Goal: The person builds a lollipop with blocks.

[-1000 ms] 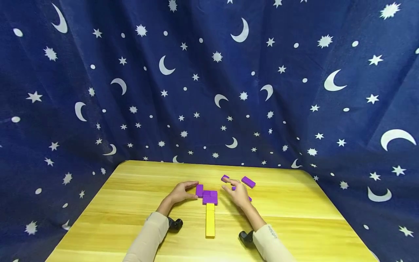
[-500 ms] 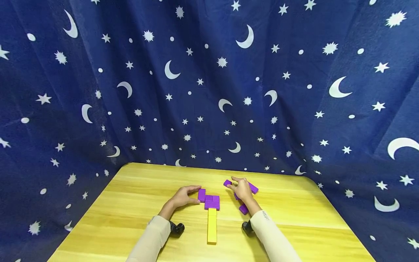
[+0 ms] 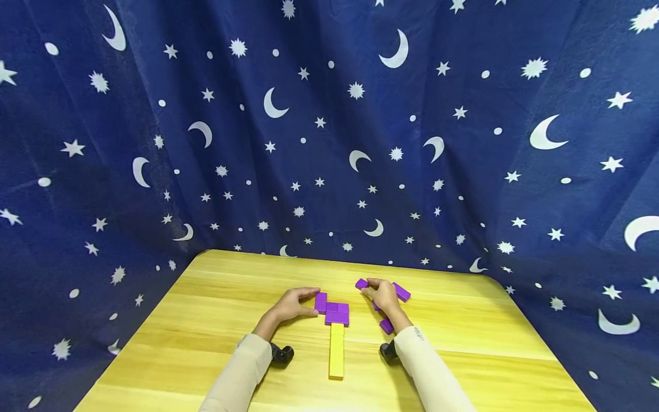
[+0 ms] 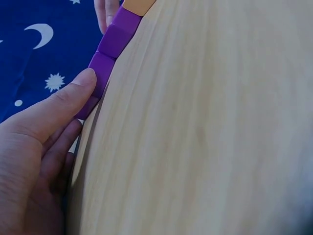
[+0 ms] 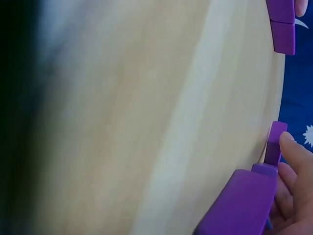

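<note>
In the head view, my left hand (image 3: 290, 306) holds a purple block (image 3: 321, 302) between thumb and fingers at its two ends. That block stands against the left side of a cluster of purple blocks (image 3: 337, 314). A yellow strip of blocks (image 3: 336, 352) runs from the cluster toward me. My right hand (image 3: 384, 296) pinches a small purple block (image 3: 362, 284) beyond and right of the cluster. The right wrist view shows the thumb (image 5: 293, 149) on this block's side, with the other fingers partly hidden behind. In the left wrist view, the left thumb (image 4: 84, 78) lies on purple.
Loose purple blocks lie around my right hand: one behind it (image 3: 401, 292), one near the wrist (image 3: 386, 326), and another partly covered by the hand. A wooden table (image 3: 206, 332) carries everything. A blue curtain (image 3: 309, 143) with moons and stars rises behind its far edge.
My right hand has come down to the small purple block, and its thumb and fingers have closed on it. My left hand keeps its place at the left block. The head view has shifted slightly.
</note>
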A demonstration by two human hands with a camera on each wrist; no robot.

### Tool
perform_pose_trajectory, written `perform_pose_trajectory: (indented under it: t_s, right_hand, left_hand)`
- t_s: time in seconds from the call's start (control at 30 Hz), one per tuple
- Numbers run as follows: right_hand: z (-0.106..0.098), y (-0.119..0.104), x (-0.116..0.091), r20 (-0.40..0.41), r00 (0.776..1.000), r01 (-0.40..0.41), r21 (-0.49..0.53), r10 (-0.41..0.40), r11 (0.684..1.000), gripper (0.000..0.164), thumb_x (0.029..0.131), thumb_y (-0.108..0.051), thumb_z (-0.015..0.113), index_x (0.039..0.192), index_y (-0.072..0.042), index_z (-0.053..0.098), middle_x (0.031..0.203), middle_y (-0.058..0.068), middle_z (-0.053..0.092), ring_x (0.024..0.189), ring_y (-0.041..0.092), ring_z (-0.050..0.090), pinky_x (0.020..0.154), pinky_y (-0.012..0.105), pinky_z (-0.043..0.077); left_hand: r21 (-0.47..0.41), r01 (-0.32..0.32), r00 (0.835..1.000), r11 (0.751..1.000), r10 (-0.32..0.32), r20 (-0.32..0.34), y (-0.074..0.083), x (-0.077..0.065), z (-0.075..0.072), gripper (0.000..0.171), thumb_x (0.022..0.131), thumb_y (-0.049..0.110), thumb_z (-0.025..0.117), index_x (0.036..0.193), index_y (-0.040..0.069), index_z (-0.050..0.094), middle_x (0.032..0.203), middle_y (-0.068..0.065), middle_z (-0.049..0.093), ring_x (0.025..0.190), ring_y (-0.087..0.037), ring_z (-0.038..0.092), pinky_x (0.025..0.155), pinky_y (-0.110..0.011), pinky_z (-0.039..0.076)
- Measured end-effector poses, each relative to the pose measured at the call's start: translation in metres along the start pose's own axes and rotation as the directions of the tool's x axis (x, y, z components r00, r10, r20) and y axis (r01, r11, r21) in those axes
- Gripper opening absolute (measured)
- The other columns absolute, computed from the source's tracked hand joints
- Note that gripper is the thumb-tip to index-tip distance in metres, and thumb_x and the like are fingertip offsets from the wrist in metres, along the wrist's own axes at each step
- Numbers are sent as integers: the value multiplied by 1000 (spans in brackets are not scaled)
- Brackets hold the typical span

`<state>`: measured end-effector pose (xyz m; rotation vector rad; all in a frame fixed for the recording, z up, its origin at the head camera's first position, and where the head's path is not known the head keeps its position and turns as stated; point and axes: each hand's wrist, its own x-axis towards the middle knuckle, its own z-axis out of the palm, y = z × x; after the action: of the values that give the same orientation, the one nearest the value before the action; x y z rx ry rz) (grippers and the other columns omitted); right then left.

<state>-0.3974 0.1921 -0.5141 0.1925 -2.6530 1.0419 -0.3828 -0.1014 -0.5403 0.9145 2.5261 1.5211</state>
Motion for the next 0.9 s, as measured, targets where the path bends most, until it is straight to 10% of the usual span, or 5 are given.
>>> perform_pose_trajectory:
  t_s: [0.57,0.9]
  right_hand:
    - [10,3,1,-63,998,30,26,-29,999,32,75,-11,76,104,2,69,95,14,69,93,30,63,83,42,50]
    - [13,-28,-6,69,994,72,121,-80,990,28,79,-14,73,104,-4,69,97,12,68,91,29,64,78,41,52]
  left_hand:
    - [-10,3,1000,1000,-3,-5,-2,0,0,64,74,22,78,130,3,52,131,-10,51,121,-26,48,102,-38,38]
    - [4,5,1000,1000,-5,-5,0,0,-1,66,73,27,79,130,6,53,130,-9,53,121,-24,47,102,-36,38]
